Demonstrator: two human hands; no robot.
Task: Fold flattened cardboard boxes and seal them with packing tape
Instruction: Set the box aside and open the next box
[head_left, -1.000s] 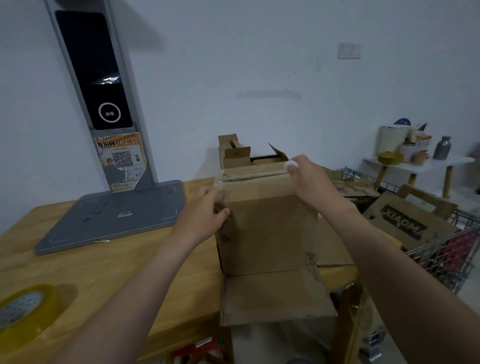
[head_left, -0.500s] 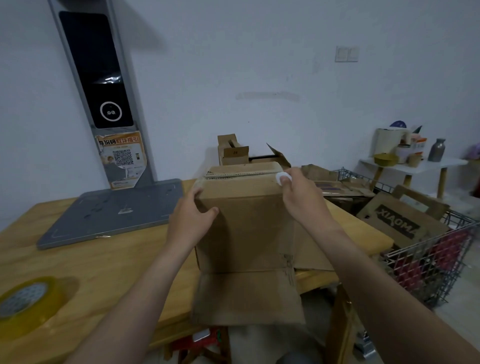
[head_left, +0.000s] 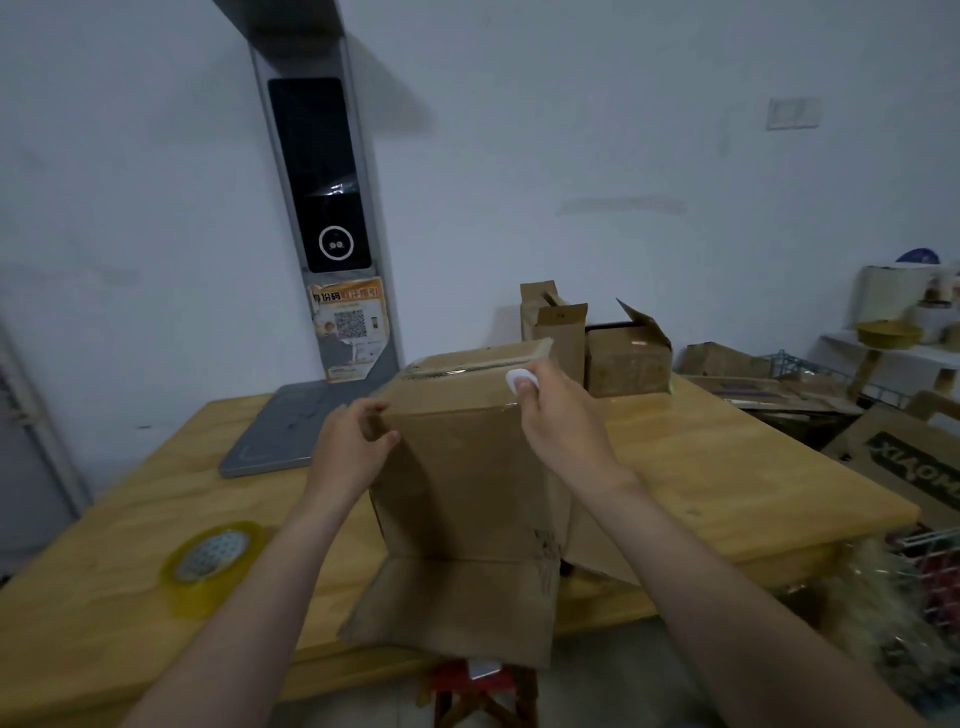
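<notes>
Together, hands (head_left: 353, 441) (head_left: 558, 415) on box (head_left: 467, 488) top edges

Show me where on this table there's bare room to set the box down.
Bare wood lies right of the held box, between it and the table's right edge, and left between the tape roll and grey base. Crowded: the small boxes at the back, cardboard heap off the right.

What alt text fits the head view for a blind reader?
Two hands hold an upright cardboard box on a wooden table: the left hand grips its top left corner, the right hand, pinching a small white object, its top right. A tape roll lies left.
</notes>
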